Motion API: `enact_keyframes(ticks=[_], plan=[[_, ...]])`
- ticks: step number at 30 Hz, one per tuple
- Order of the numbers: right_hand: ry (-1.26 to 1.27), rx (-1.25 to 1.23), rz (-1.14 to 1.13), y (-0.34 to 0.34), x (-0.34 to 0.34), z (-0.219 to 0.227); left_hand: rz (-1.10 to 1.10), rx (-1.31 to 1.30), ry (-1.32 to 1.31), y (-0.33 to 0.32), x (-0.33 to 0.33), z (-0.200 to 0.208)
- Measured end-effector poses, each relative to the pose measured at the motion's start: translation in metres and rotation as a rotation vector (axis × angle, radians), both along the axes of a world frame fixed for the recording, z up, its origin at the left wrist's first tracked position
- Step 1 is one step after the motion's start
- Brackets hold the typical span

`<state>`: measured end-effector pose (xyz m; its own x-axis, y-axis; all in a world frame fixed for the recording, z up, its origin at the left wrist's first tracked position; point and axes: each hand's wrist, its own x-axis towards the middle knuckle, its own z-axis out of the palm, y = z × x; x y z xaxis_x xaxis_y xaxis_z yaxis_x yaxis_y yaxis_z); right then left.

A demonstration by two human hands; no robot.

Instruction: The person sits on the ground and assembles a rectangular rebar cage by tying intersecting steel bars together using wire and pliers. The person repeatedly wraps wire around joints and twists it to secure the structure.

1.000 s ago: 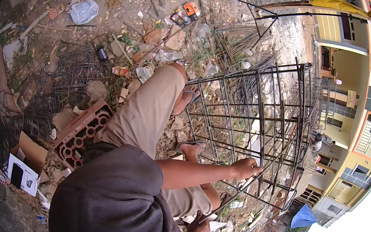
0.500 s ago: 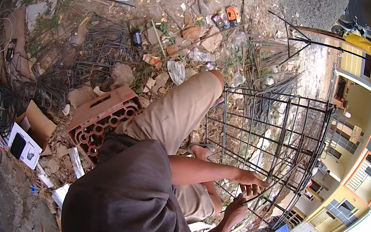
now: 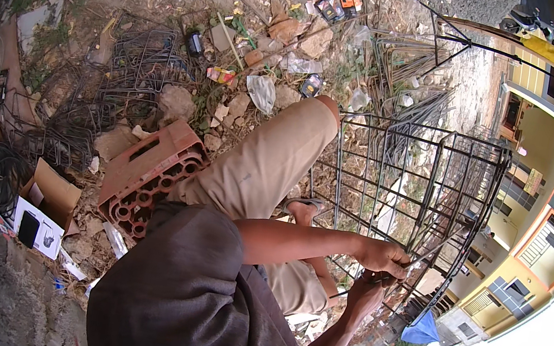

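Observation:
My left hand [image 3: 383, 256] is closed, its fingertips pinched together at the bars of a steel rebar cage [image 3: 432, 198]. Just below it, my right hand [image 3: 369, 289] makes a fist, and the two hands touch or nearly so. What either one grips is too small and too hidden to make out. A thin pale rod [image 3: 432, 252] runs from beside the left fingertips toward the cage's far side. Crossed dark bars form the cage, which stands to the right of my bent knee [image 3: 326, 112].
A red hollow clay block [image 3: 154, 150] lies beside my thigh. Farther left are bent steel stirrups [image 3: 142, 65], an open cardboard box [image 3: 57, 185] and coiled cable [image 3: 4, 159]. Stones, litter and loose bars [image 3: 416, 115] cover the ground ahead. A blue tarp [image 3: 420, 330] hangs near houses.
My left hand has gone from loosely spread fingers to a pinch. My right hand has risen closer to it. The whole view has shifted slightly.

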<state>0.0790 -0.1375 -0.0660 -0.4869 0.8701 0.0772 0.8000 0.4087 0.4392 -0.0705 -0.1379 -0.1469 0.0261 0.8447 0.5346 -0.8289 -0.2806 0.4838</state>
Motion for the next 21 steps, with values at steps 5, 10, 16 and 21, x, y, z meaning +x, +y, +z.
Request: enact_keyframes(ticks=[5, 10, 16, 21], plan=[[0.195, -0.062, 0.048, -0.016, -0.013, -0.007, -0.201, -0.006, -0.084, -0.004, -0.016, -0.008], [0.142, -0.166, -0.020, -0.009, -0.016, -0.011, -0.202, -0.001, -0.109, -0.003, -0.025, -0.014], [0.193, -0.137, -0.019, -0.002, -0.015, -0.021, -0.238, -0.044, -0.178, 0.001, -0.023, -0.018], [0.187, -0.189, 0.081, -0.002, -0.013, -0.021, -0.243, -0.105, -0.136, -0.010, -0.037, -0.015]])
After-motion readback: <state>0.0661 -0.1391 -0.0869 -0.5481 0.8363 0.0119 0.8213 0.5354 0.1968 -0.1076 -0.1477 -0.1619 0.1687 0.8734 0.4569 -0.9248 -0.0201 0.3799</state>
